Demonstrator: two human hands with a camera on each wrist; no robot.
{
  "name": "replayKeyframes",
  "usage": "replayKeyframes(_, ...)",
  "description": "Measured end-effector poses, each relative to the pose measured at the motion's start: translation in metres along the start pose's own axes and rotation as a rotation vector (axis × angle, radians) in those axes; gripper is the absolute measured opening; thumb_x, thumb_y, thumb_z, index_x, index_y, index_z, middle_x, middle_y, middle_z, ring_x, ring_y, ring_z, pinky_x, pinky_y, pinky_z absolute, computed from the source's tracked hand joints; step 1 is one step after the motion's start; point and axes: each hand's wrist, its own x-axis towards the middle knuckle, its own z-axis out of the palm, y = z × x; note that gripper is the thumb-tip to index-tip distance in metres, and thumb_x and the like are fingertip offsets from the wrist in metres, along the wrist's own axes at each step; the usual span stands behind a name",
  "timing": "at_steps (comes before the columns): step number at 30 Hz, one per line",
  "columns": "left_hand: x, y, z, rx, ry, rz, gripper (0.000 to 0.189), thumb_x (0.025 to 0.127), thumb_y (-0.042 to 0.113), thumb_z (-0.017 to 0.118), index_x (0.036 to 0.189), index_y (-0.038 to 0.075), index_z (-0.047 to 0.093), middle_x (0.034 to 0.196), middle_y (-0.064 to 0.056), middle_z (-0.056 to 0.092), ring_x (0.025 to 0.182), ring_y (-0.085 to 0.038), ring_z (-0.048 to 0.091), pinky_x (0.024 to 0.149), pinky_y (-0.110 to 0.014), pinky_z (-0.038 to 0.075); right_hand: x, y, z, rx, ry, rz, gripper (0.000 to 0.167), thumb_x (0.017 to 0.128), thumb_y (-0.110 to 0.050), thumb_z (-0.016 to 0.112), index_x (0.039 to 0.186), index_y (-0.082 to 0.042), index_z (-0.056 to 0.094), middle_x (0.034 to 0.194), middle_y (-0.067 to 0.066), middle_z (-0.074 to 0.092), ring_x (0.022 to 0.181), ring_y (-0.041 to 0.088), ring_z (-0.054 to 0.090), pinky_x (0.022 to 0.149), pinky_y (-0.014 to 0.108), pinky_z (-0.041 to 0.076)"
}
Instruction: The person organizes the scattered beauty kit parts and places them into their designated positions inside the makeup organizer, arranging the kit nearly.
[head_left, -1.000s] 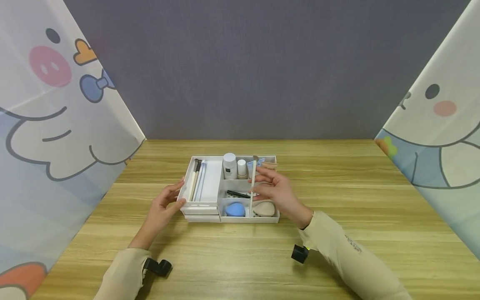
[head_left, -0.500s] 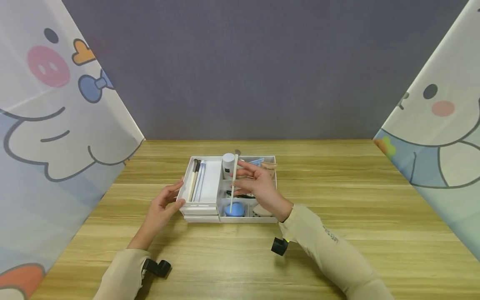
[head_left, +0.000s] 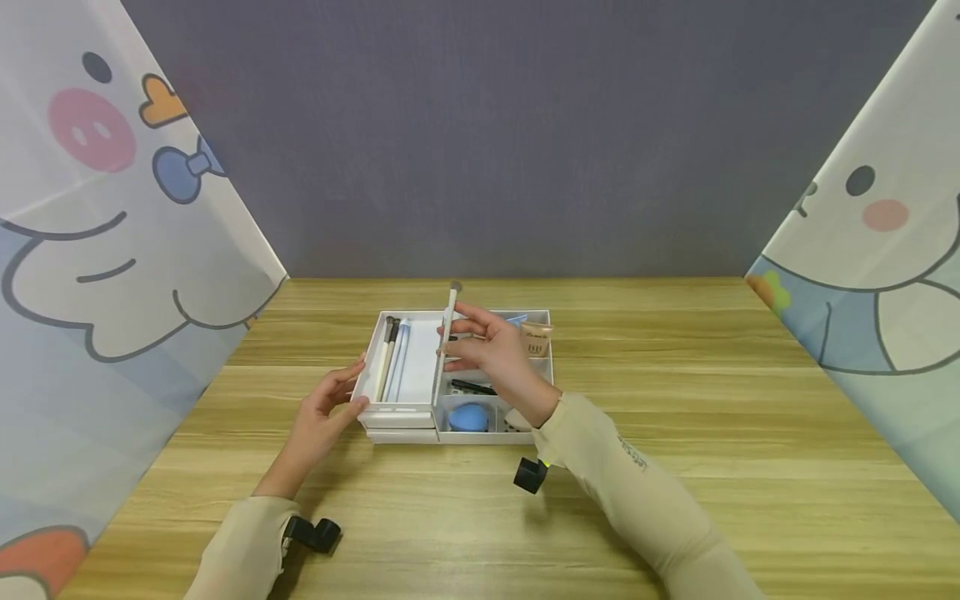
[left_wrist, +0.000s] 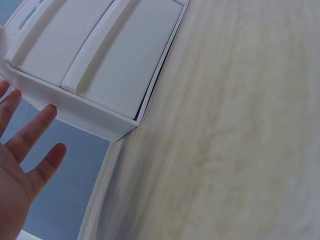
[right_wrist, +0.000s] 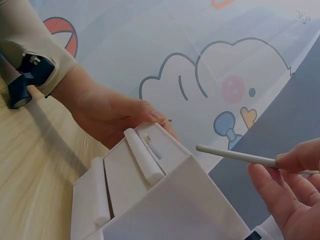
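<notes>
My right hand (head_left: pixel 504 358) pinches a makeup brush (head_left: pixel 448 317) by its pale handle. The brush stands nearly upright over the organizer's divider, its grey bristles at the top. In the right wrist view the handle's end (right_wrist: pixel 220 151) points past the box's edge. My left hand (head_left: pixel 324 425) rests against the left side of the white organizer (head_left: pixel 420 362), fingers mostly straight in the left wrist view. In the organizer's left tray lie dark-tipped brushes (head_left: pixel 387 358) and pale blue sticks (head_left: pixel 399 360). Bottles behind my right hand are mostly hidden.
The organizer's right compartments hold a blue makeup sponge (head_left: pixel 468 417), a beige sponge (head_left: pixel 517 420), a black pen (head_left: pixel 471 387) and a BB cream tube (head_left: pixel 536 338). Two drawers (left_wrist: pixel 130 55) sit below the left tray. A wooden table (head_left: pixel 675 392) lies around it, with printed side panels beyond.
My right hand has carried the brush leftward and slightly up, from above the right compartments to the left tray's edge. My left hand has stayed at the organizer's side.
</notes>
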Motion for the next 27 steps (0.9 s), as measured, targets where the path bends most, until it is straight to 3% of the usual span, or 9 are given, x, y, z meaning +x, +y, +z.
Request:
replayKeyframes(11,0.0,-0.001,-0.001,0.001,-0.012,-0.018,0.044,0.088,-0.017,0.061,0.13,-0.013,0.052,0.144,0.008,0.049,0.111,0.002,0.059,0.089,-0.014,0.047,0.016,-0.001,0.017,0.003,0.004,-0.004,0.065,0.086,0.016,0.062,0.147,-0.001,0.045,0.116,0.025,0.063,0.077,0.015,0.07,0.067,0.036,0.06)
replayKeyframes(27,0.0,-0.002,-0.002,0.006,-0.018,-0.019,0.044,0.088,-0.017,0.06,0.131,-0.013,0.052,0.144,0.01,0.048,0.112,0.003,0.057,0.089,-0.013,0.047,0.026,0.005,0.023,-0.198,-0.043,0.084,0.064,0.085,0.015,0.064,0.145,0.001,0.045,0.101,0.012,0.061,0.075,0.017,0.066,0.065,0.037,0.06)
